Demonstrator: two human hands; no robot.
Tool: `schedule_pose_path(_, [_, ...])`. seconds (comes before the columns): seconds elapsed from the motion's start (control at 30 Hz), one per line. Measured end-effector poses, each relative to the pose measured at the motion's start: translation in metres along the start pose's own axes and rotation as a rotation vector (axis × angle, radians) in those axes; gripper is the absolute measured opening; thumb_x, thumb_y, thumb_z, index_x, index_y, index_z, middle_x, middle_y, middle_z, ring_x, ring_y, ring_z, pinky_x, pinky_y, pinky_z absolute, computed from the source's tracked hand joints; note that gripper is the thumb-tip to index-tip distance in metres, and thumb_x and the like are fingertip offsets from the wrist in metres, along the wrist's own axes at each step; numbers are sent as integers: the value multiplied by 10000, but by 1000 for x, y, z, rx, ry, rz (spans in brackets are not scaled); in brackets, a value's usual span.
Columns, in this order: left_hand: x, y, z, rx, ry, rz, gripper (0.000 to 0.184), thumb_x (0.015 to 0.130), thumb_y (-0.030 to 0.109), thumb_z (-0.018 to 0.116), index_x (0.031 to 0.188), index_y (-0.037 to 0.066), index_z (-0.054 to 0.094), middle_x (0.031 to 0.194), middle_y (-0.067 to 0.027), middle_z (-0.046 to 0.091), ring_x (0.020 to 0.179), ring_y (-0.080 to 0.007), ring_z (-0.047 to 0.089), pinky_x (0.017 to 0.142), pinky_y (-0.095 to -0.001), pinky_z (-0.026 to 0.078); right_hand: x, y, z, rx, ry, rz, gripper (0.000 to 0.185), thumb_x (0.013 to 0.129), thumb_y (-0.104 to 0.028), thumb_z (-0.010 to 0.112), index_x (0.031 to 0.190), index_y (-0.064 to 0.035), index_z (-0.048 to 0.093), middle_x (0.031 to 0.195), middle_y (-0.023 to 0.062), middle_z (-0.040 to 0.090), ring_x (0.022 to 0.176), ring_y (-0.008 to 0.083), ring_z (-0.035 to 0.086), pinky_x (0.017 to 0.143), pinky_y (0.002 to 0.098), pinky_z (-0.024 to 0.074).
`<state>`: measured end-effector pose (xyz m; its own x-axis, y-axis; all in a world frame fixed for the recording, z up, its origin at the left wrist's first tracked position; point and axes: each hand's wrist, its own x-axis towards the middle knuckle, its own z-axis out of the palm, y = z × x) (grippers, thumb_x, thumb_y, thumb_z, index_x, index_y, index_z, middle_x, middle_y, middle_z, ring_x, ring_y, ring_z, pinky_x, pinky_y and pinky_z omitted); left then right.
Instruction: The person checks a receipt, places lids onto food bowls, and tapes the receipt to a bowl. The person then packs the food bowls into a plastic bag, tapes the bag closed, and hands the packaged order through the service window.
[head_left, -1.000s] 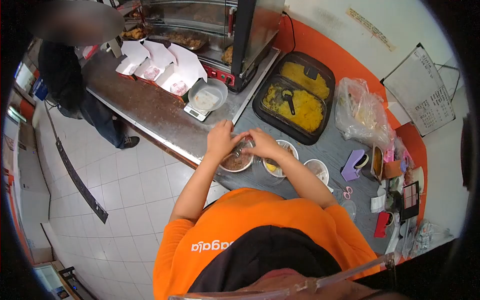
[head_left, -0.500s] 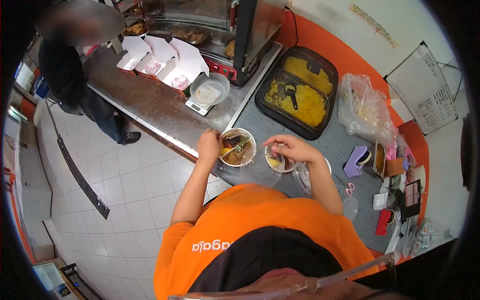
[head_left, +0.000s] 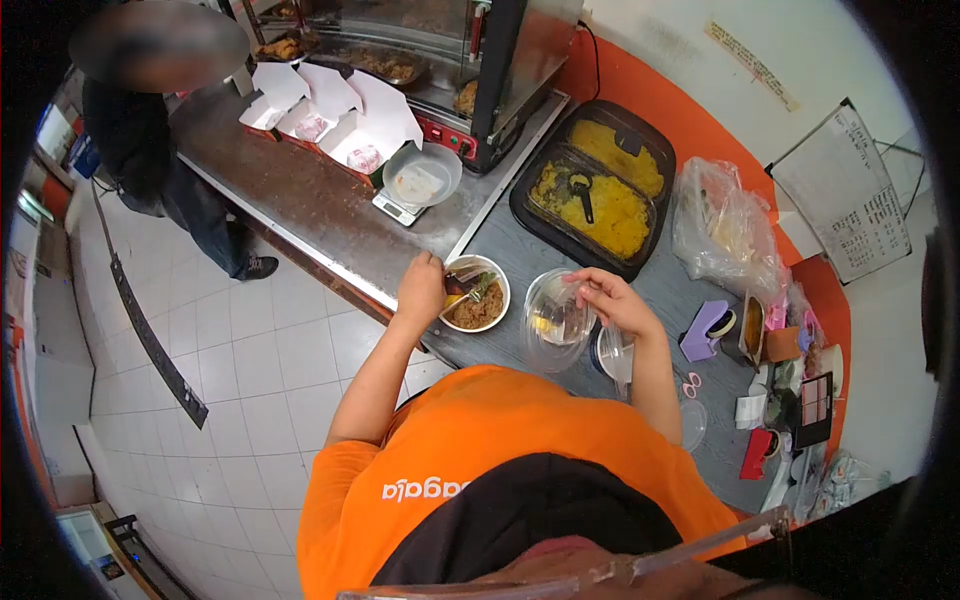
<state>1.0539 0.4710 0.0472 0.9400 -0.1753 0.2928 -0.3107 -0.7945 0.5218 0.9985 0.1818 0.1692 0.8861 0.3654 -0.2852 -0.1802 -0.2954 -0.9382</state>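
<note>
Clear lid, right hand fingers clamped on its edge, left hand at food bowl rim (can't tell its fingers).

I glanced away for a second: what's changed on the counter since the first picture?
The right hand has moved rightward from over the open bowl and now holds a clear lid. The left hand has shifted slightly left, to the bowl's edge. The scale and black tray stayed put.
</note>
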Motion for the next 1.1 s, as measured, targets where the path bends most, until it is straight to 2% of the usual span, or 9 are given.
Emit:
schedule_pose_path(0.17, [-1,2,-1,-25,24,14,65,734,45,510,748,-11,537,789,-181,493,759,-351,511,670,-411,424,-2,6,0,6,23,-4,259,881,-175,445,1094,-45,513,743,-1,527,454,-3,357,403,127,300])
schedule_pose_path(0.27, [-2,8,-6,-60,29,4,72,744,58,517,748,-11,537,783,-185,490,756,-354,510,668,-414,422,6,9,0,-9,53,-6,281,890,-247,425,1050,-55,555,670,-26,501,519,24,406,428,160,333])
schedule_pose_path(0.33, [-2,9,-6,-79,33,-6,82,749,68,522,750,-12,538,781,-187,490,756,-355,509,667,-416,422,23,18,-2,15,7,83,342,884,-324,410,954,-54,609,644,27,545,534,116,486,487,244,401])
schedule_pose_path(0.37, [-2,7,-3,-55,58,-27,93,752,81,528,757,-11,541,787,-186,494,762,-352,511,671,-415,424,30,14,1,13,9,83,342,884,-324,410,954,-54,609,644,27,545,534,116,486,487,244,401])
schedule_pose_path(0.43, [-4,7,-1,-31,81,-46,105,754,93,535,764,-11,545,793,-185,498,768,-349,513,674,-415,427,51,-4,26,-549,91,67,380,836,-394,453,874,-62,634,711,109,606,628,241,570,581,349,442])
schedule_pose_path(0.5, [-6,8,-4,59,59,-123,122,748,94,520,758,-27,540,833,-186,509,791,-339,522,680,-423,442,79,-3,40,-939,6,98,338,778,-384,527,884,-81,633,837,158,613,747,308,591,643,404,448])
schedule_pose_path(0.67, [-16,15,-13,76,-21,-202,108,731,49,489,745,-30,561,827,-198,531,780,-348,542,684,-420,451,129,0,70,-1280,-71,221,286,705,-283,608,875,-55,642,875,153,622,811,294,600,678,382,469])
schedule_pose_path(1.03, [-15,7,-2,-20,132,-258,90,691,45,533,710,-18,594,784,-197,553,722,-360,556,656,-415,455,136,6,84,-1391,-31,190,246,656,-176,607,862,-48,647,900,158,620,840,284,606,692,368,484])
schedule_pose_path(1.1, [-13,7,-4,-83,33,-327,122,705,45,499,703,-41,585,789,-227,555,755,-375,552,692,-423,453,139,11,81,-1359,-15,176,241,655,-172,600,854,-44,647,897,164,619,840,285,605,688,368,484])
